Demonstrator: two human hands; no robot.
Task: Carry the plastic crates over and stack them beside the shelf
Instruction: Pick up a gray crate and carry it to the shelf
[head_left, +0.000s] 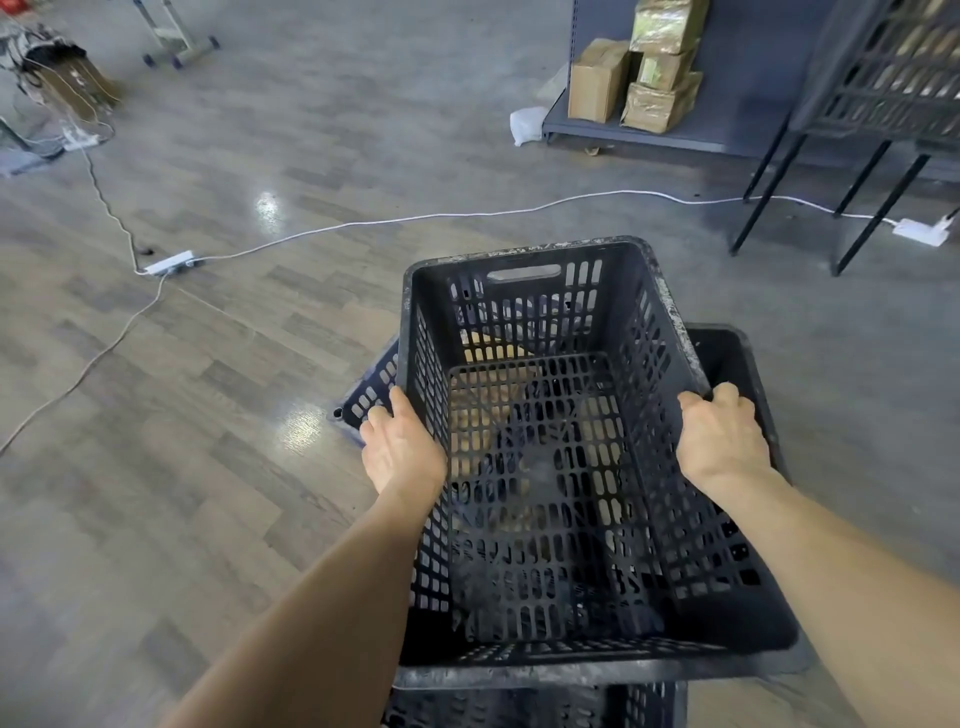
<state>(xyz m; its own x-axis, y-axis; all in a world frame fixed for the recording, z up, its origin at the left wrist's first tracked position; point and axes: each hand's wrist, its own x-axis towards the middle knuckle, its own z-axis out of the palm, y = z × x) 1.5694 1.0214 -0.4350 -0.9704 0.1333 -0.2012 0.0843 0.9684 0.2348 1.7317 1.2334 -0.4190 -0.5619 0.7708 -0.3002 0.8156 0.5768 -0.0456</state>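
**Crate held over the pile, shelf yet to be reached**

A black perforated plastic crate (545, 493) is held up, near and right of centre, above other dark slotted crates (737, 364) that lie skewed beneath it. Whether it is being lifted off or set down cannot be told. The step is judged to be the carry, since the grey metal shelf (649, 135) stands well apart at the far right. A white cable (415, 218) is stretched across the wooden floor (208, 415) between, so a lifted step is called for next.

The crate's left wall is gripped by the left hand (400, 447), thumb at the rim. Its right rim is clasped by the right hand (722, 441), fingers curled over the edge.
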